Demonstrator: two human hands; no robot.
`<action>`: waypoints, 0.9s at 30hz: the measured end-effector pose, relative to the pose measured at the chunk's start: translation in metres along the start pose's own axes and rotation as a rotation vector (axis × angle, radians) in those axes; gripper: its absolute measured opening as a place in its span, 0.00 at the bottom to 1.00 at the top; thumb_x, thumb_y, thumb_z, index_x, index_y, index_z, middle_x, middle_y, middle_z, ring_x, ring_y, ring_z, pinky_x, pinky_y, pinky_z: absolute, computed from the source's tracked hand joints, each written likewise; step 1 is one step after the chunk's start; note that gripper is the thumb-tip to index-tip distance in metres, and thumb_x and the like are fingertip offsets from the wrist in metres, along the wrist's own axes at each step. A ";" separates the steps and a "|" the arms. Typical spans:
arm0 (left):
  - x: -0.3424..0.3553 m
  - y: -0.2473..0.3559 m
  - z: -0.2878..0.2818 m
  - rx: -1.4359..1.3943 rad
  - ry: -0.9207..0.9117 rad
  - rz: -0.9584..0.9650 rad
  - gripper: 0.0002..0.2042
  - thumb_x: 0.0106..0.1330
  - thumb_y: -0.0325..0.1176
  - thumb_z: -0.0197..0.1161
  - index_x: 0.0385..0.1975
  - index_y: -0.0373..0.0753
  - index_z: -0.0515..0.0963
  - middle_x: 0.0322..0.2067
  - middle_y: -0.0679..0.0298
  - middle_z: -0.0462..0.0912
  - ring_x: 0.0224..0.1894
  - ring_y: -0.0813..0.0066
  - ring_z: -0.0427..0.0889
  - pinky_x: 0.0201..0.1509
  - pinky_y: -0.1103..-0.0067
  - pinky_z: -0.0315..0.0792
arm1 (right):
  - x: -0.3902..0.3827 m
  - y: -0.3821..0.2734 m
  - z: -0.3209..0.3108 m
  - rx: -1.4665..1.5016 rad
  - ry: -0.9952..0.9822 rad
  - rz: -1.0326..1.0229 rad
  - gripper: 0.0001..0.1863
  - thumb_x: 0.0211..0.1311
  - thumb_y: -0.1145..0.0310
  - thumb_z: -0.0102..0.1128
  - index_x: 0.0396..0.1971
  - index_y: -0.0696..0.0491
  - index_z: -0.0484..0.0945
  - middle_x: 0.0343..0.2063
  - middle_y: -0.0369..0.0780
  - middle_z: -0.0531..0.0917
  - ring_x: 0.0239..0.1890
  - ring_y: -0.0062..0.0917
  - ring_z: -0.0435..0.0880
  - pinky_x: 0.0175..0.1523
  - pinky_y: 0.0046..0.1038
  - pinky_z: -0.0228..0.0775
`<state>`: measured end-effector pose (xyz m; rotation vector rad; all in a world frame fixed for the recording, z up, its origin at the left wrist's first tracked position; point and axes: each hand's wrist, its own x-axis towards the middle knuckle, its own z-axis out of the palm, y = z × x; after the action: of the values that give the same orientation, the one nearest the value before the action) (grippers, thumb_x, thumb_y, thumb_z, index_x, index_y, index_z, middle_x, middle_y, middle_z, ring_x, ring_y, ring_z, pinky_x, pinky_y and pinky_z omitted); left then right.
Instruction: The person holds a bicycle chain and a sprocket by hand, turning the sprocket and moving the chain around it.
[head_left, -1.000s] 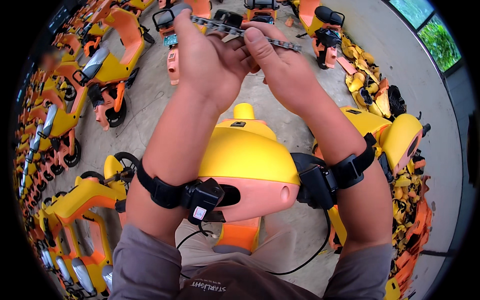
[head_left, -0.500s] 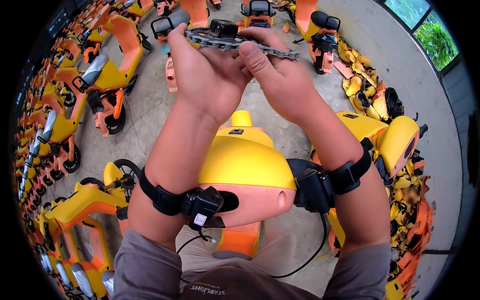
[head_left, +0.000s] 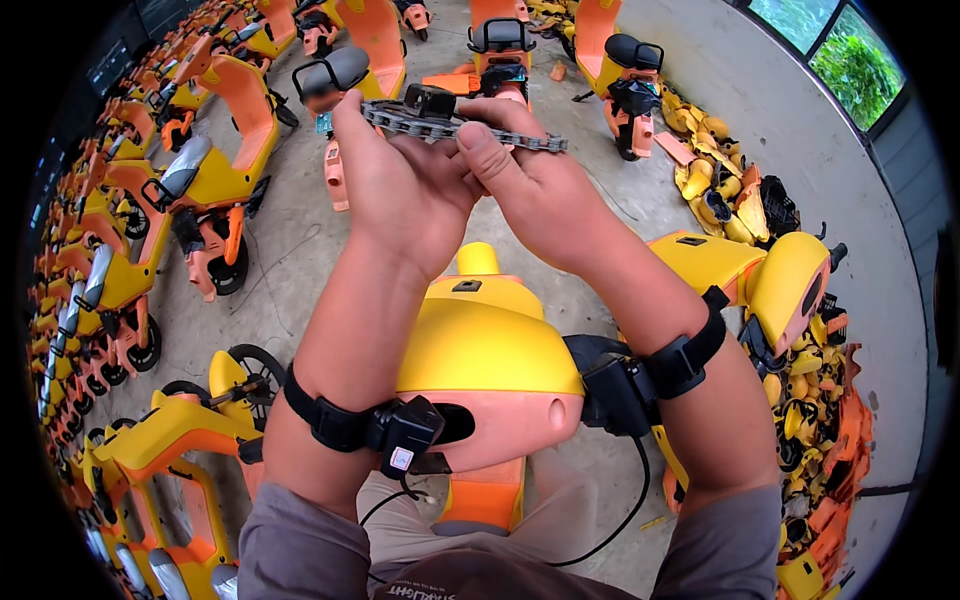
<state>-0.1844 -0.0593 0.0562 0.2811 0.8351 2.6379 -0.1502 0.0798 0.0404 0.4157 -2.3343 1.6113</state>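
Both my arms reach forward over a yellow and pink scooter front. A grey metal roller chain stretches between my hands, roughly level. My left hand is turned palm up and closed around the chain's left part, its thumb beside that end. My right hand closes on the right part, its thumb bent over the links, with a short end sticking out past it. A small black block-like part sits at the chain's far side between the hands; some fingers are hidden behind it.
Rows of yellow and orange scooters stand to the left and ahead. Another scooter is close on the right. Broken yellow and orange body panels lie piled along the right wall. Black strapped devices with cables sit on my forearms.
My hands and the chain appear slightly lower and farther left in the picture. The surroundings shift down too, as the view tilts. The grip on the chain looks the same.
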 end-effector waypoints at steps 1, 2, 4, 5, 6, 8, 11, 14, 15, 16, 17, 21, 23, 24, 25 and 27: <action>0.000 -0.001 0.002 -0.001 0.000 -0.002 0.35 0.70 0.64 0.31 0.57 0.39 0.67 0.49 0.56 0.78 0.45 0.62 0.79 0.49 0.65 0.73 | 0.000 0.000 -0.001 -0.001 0.002 0.002 0.32 0.72 0.42 0.49 0.58 0.57 0.70 0.48 0.52 0.80 0.53 0.41 0.81 0.57 0.33 0.70; -0.001 -0.001 0.005 0.007 -0.002 -0.003 0.35 0.70 0.64 0.31 0.57 0.39 0.67 0.49 0.56 0.78 0.45 0.62 0.79 0.50 0.65 0.73 | -0.001 0.000 -0.002 -0.007 0.002 0.003 0.33 0.72 0.41 0.48 0.58 0.57 0.70 0.48 0.52 0.80 0.53 0.41 0.81 0.57 0.33 0.70; -0.003 0.000 0.006 0.016 0.000 -0.003 0.35 0.70 0.64 0.31 0.57 0.39 0.67 0.50 0.56 0.78 0.45 0.62 0.79 0.50 0.65 0.73 | -0.001 0.000 -0.002 -0.008 0.001 0.005 0.33 0.72 0.41 0.48 0.59 0.56 0.70 0.48 0.52 0.81 0.53 0.41 0.81 0.57 0.32 0.70; -0.005 0.000 0.006 -0.011 -0.017 -0.006 0.29 0.72 0.58 0.34 0.52 0.40 0.70 0.47 0.59 0.78 0.48 0.63 0.79 0.54 0.65 0.73 | -0.001 0.000 -0.001 -0.017 0.002 0.004 0.33 0.72 0.40 0.47 0.59 0.56 0.70 0.46 0.52 0.82 0.52 0.42 0.82 0.57 0.32 0.70; -0.006 0.001 0.005 -0.040 -0.035 -0.009 0.23 0.74 0.53 0.36 0.48 0.42 0.72 0.44 0.61 0.79 0.50 0.64 0.78 0.58 0.65 0.73 | -0.001 0.000 -0.001 -0.028 0.004 0.003 0.34 0.72 0.39 0.46 0.59 0.55 0.70 0.45 0.52 0.82 0.51 0.42 0.82 0.56 0.32 0.70; -0.006 0.001 0.004 -0.045 -0.045 -0.007 0.23 0.74 0.53 0.36 0.48 0.42 0.72 0.44 0.61 0.79 0.50 0.64 0.79 0.58 0.65 0.73 | 0.000 0.000 -0.002 -0.040 -0.005 0.016 0.34 0.71 0.38 0.46 0.59 0.55 0.70 0.43 0.52 0.83 0.51 0.42 0.83 0.56 0.33 0.71; -0.006 0.002 0.004 -0.044 -0.055 -0.007 0.23 0.74 0.53 0.37 0.48 0.41 0.72 0.44 0.61 0.79 0.50 0.64 0.79 0.58 0.66 0.73 | 0.000 0.000 -0.001 -0.057 -0.010 0.024 0.35 0.71 0.37 0.45 0.60 0.54 0.70 0.41 0.52 0.84 0.49 0.43 0.83 0.55 0.33 0.71; -0.005 0.002 0.004 -0.039 -0.062 -0.013 0.24 0.74 0.54 0.37 0.48 0.40 0.71 0.45 0.60 0.79 0.50 0.64 0.79 0.58 0.66 0.73 | 0.001 0.001 -0.002 -0.071 -0.009 0.022 0.36 0.71 0.36 0.44 0.60 0.54 0.70 0.41 0.52 0.84 0.49 0.44 0.84 0.55 0.33 0.71; -0.005 0.002 0.003 -0.040 -0.066 -0.015 0.24 0.73 0.54 0.37 0.49 0.40 0.71 0.45 0.60 0.79 0.50 0.63 0.79 0.58 0.66 0.73 | 0.001 0.002 -0.002 -0.080 -0.016 0.025 0.36 0.71 0.36 0.44 0.60 0.54 0.70 0.41 0.53 0.84 0.50 0.44 0.84 0.55 0.33 0.71; -0.005 0.002 0.004 -0.040 -0.066 -0.016 0.24 0.73 0.54 0.37 0.49 0.40 0.71 0.45 0.60 0.79 0.50 0.63 0.79 0.58 0.66 0.73 | 0.000 0.002 -0.002 -0.080 -0.016 0.025 0.36 0.71 0.36 0.44 0.60 0.54 0.70 0.41 0.53 0.84 0.50 0.44 0.84 0.55 0.33 0.71; -0.005 0.001 0.004 -0.039 -0.045 -0.010 0.24 0.73 0.54 0.37 0.49 0.40 0.71 0.45 0.60 0.79 0.50 0.63 0.79 0.59 0.66 0.73 | 0.000 0.002 -0.002 -0.075 -0.019 0.040 0.36 0.71 0.36 0.43 0.60 0.54 0.70 0.42 0.53 0.84 0.50 0.44 0.83 0.55 0.33 0.71; -0.005 0.001 0.005 -0.037 -0.020 -0.006 0.24 0.73 0.54 0.37 0.48 0.40 0.71 0.45 0.59 0.79 0.50 0.63 0.79 0.58 0.66 0.73 | -0.001 0.000 -0.002 -0.072 -0.015 0.041 0.37 0.71 0.35 0.43 0.59 0.55 0.71 0.42 0.52 0.84 0.50 0.44 0.83 0.55 0.33 0.71; -0.004 0.001 0.005 -0.035 -0.025 -0.009 0.24 0.73 0.54 0.37 0.48 0.40 0.71 0.45 0.60 0.79 0.50 0.63 0.79 0.58 0.66 0.73 | 0.000 0.001 -0.002 -0.068 -0.018 0.044 0.37 0.71 0.35 0.43 0.59 0.55 0.71 0.43 0.52 0.84 0.51 0.44 0.83 0.55 0.33 0.71; -0.004 0.001 0.004 -0.033 -0.031 -0.010 0.24 0.73 0.54 0.37 0.48 0.40 0.71 0.45 0.60 0.79 0.50 0.63 0.79 0.58 0.66 0.73 | 0.000 0.001 -0.002 -0.065 -0.022 0.046 0.37 0.71 0.35 0.43 0.59 0.55 0.71 0.43 0.52 0.84 0.51 0.44 0.83 0.55 0.33 0.71; -0.004 0.001 0.004 -0.033 -0.030 -0.010 0.24 0.73 0.54 0.37 0.48 0.40 0.71 0.45 0.60 0.79 0.50 0.63 0.79 0.58 0.66 0.73 | 0.000 0.001 -0.002 -0.065 -0.023 0.046 0.37 0.71 0.35 0.43 0.59 0.55 0.71 0.43 0.52 0.84 0.51 0.44 0.83 0.55 0.33 0.71; -0.004 0.001 0.004 -0.036 -0.042 -0.010 0.24 0.73 0.54 0.37 0.48 0.40 0.71 0.45 0.60 0.79 0.50 0.63 0.79 0.58 0.65 0.73 | 0.000 0.001 -0.002 -0.067 -0.020 0.049 0.37 0.71 0.35 0.43 0.59 0.55 0.71 0.43 0.52 0.84 0.51 0.44 0.83 0.55 0.33 0.71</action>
<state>-0.1797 -0.0601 0.0595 0.3210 0.7723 2.6260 -0.1507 0.0820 0.0398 0.3638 -2.4236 1.5522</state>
